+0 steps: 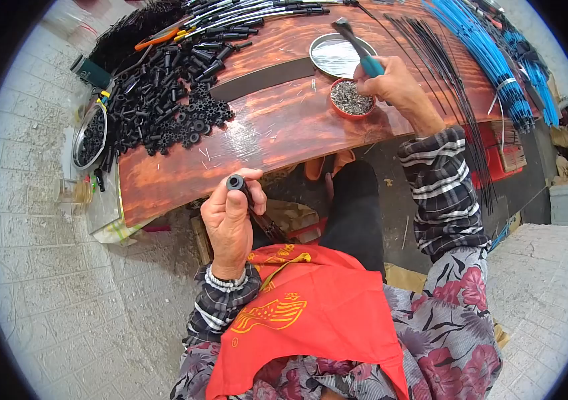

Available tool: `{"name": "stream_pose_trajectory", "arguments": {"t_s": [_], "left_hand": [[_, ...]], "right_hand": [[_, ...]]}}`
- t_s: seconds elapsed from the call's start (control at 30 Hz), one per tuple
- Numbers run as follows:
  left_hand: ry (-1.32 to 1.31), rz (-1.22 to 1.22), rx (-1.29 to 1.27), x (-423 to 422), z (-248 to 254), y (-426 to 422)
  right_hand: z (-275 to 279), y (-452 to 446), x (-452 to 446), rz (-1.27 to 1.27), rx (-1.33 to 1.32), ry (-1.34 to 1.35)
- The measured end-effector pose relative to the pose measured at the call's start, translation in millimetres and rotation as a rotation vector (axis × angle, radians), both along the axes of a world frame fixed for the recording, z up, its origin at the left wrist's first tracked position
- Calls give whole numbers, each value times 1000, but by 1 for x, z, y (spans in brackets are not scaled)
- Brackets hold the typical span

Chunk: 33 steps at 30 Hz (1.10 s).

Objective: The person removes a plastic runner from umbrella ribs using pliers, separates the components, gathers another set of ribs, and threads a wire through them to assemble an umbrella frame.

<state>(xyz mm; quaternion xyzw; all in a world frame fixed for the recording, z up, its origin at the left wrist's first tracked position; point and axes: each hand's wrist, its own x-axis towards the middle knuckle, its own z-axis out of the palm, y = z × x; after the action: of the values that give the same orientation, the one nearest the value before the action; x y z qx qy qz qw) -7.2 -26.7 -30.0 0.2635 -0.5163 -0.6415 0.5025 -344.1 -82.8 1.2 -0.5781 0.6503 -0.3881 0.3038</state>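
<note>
My left hand (pixel 232 223) is closed around a black plastic tube (pixel 235 182), its round open end facing up, in front of the table's near edge. Part of the tube is hidden by my fingers. In my right hand (pixel 394 85) is a hammer (pixel 362 53), gripped by its teal handle, with its dark head pointing up and left. The fingers of that hand are at the rim of a red bowl (pixel 342 113) filled with small metal pieces. Just behind the bowl stands a round tin (pixel 317 62) with thin pins or wires in it.
Black plastic parts (pixel 164 100) are heaped on the left of the glossy wooden table (pixel 284 127). A dark flat strip (pixel 264 80) crosses its middle. Long black rods (pixel 440 63) and bundled blue rods (pixel 480 53) lie at the right. A red apron (pixel 324 300) covers my lap.
</note>
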Motion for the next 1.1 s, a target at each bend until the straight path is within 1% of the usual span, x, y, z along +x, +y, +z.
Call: {"name": "stream_pose_trajectory", "arguments": {"t_s": [0.1,0.27,0.37,0.53,0.63,0.67,0.77,0.8,0.9,1.1], "left_hand": [[16,-35,19,-2,2,3],[14,-53,3,-4,3,9],[6,-41,-2,-4,7,12],[8,-31,-12,-2,8,13],[10,-42,3,-3,7,12],[13,-39,3,-3,7,12],[-30,-82,-38,-2,5,10],[-29,-77,-36,-3,6,10],[-15,-77,-31,-6,9,12],[-12,-60,-29,-3,22,20]], "right_hand": [[12,12,6,-52,-28,-268],[4,9,-1,-47,-50,-251],[-6,2,-1,-91,-25,-143],[-6,0,-2,-80,-44,-140],[2,12,0,-3,-46,-398],[5,16,3,-1,-45,-395],[13,33,19,140,-158,-721],[16,39,25,145,-154,-720],[25,56,50,264,-188,-855],[34,79,109,331,-143,-958]]}}
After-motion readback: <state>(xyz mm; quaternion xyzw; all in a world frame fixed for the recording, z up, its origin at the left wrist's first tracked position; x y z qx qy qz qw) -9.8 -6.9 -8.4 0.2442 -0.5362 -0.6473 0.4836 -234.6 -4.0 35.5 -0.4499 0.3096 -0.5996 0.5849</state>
